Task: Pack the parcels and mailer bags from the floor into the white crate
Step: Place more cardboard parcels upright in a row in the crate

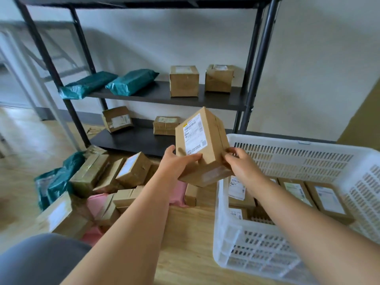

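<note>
Left hand (176, 163) and right hand (241, 163) grip opposite sides of a labelled brown cardboard parcel (205, 149), held tilted in the air just beside the slatted white plastic crate (257, 248), with a pile of cardboard boxes and mailer bags (115, 179) on the wooden floor (185, 256) to its left.

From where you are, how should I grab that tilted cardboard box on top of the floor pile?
Probably from above, spanning the tilted cardboard box across its width, side face to side face. Its labelled top is exposed and faces up; other parcels crowd its lower edges.
</note>
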`<state>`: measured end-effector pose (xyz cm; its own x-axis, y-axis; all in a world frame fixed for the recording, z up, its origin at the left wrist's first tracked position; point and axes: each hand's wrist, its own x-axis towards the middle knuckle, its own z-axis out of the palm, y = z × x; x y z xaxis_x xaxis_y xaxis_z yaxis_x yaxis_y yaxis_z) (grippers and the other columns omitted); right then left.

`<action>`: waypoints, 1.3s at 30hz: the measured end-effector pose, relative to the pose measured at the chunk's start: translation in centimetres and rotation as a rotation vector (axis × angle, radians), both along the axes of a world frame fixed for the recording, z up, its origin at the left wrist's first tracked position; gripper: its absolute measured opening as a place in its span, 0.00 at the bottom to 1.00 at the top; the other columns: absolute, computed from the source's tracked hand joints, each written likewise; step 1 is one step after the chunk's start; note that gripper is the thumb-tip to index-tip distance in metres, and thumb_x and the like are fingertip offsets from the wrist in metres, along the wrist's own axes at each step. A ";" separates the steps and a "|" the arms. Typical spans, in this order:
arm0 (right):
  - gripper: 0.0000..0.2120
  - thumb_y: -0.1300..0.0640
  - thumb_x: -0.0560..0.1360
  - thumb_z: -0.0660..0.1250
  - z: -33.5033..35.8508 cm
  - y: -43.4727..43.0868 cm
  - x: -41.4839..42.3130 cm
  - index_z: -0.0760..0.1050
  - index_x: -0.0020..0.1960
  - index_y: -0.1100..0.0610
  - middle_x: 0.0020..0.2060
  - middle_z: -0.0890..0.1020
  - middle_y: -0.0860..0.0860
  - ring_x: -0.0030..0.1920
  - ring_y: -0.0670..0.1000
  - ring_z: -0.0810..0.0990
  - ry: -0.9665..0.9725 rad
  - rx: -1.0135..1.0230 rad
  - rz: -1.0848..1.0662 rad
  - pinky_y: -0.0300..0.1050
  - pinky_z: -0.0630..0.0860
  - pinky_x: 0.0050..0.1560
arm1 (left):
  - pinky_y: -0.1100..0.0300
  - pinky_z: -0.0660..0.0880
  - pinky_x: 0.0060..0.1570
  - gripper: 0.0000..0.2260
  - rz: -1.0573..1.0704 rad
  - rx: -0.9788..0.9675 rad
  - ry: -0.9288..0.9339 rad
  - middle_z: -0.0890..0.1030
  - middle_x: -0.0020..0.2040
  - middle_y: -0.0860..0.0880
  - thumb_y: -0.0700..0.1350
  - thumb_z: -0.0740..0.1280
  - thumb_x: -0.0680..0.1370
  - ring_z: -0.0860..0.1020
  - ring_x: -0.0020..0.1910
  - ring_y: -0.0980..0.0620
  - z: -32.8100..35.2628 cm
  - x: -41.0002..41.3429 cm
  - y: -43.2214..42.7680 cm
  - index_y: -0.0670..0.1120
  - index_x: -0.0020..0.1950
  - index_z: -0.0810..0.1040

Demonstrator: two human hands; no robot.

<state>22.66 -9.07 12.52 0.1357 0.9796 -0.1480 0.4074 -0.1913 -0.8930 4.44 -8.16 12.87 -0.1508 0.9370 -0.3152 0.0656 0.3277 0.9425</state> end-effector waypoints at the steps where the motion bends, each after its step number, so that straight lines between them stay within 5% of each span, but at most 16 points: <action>1: 0.19 0.40 0.78 0.60 0.5 -0.4 0.6 0.70 0.65 0.47 0.52 0.79 0.46 0.52 0.49 0.78 0.019 -0.001 -0.002 0.50 0.74 0.58 | 0.45 0.75 0.60 0.48 -0.005 0.028 0.016 0.70 0.70 0.48 0.49 0.80 0.65 0.75 0.60 0.45 0.5 0.8 -0.1 0.53 0.78 0.55; 4: 0.30 0.29 0.72 0.59 1.6 -1.3 2.5 0.67 0.65 0.47 0.56 0.77 0.47 0.56 0.51 0.75 0.071 -0.023 -0.009 0.50 0.66 0.57 | 0.48 0.74 0.62 0.47 -0.034 0.129 0.098 0.71 0.69 0.49 0.47 0.80 0.67 0.74 0.63 0.46 1.6 3.2 0.0 0.51 0.78 0.55; 12: 0.43 0.26 0.64 0.65 2.4 -1.6 8.5 0.64 0.71 0.48 0.62 0.77 0.47 0.59 0.52 0.75 0.121 -0.049 -0.040 0.54 0.70 0.61 | 0.59 0.78 0.46 0.29 -0.116 0.208 0.161 0.77 0.64 0.51 0.45 0.73 0.75 0.78 0.57 0.50 2.4 7.7 0.0 0.49 0.74 0.67; 17: 0.24 0.34 0.71 0.67 2.4 -1.3 12.7 0.75 0.61 0.47 0.53 0.84 0.49 0.56 0.55 0.81 0.211 -0.106 0.066 0.59 0.74 0.63 | 0.52 0.78 0.58 0.16 -0.248 0.128 0.134 0.82 0.55 0.50 0.48 0.70 0.77 0.81 0.52 0.50 1.2 10.0 0.7 0.47 0.63 0.78; 21: 0.11 0.40 0.78 0.62 2.2 -1.4 16.2 0.77 0.55 0.42 0.55 0.82 0.50 0.57 0.54 0.80 0.133 -0.231 0.163 0.55 0.75 0.60 | 0.60 0.80 0.49 0.14 -0.333 0.073 0.142 0.82 0.54 0.50 0.47 0.70 0.77 0.81 0.52 0.52 -0.5 12.6 1.1 0.45 0.60 0.78; 25: 0.15 0.45 0.79 0.62 0.9 -0.9 20.0 0.79 0.59 0.50 0.52 0.83 0.51 0.51 0.53 0.81 0.012 -0.324 0.139 0.49 0.75 0.51 | 0.65 0.79 0.40 0.08 -0.427 -0.017 0.156 0.81 0.53 0.48 0.45 0.70 0.77 0.81 0.51 0.51 -2.6 15.8 1.4 0.46 0.55 0.77; 31: 0.13 0.55 0.81 0.62 -4.9 -0.4 24.2 0.79 0.57 0.62 0.54 0.82 0.62 0.45 0.58 0.81 -0.045 -0.505 0.128 0.49 0.79 0.42 | 0.55 0.80 0.54 0.11 -0.590 -0.134 0.249 0.83 0.54 0.44 0.42 0.69 0.77 0.82 0.52 0.48 -7.4 19.7 2.3 0.40 0.58 0.79; 39: 0.17 0.52 0.82 0.59 -10.1 -1.1 27.0 0.77 0.60 0.63 0.56 0.81 0.64 0.55 0.62 0.82 -0.059 -0.748 0.172 0.57 0.79 0.58 | 0.61 0.81 0.42 0.13 -0.718 -0.346 0.337 0.82 0.51 0.42 0.44 0.68 0.78 0.82 0.42 0.50 -12.5 23.6 1.9 0.36 0.58 0.76</action>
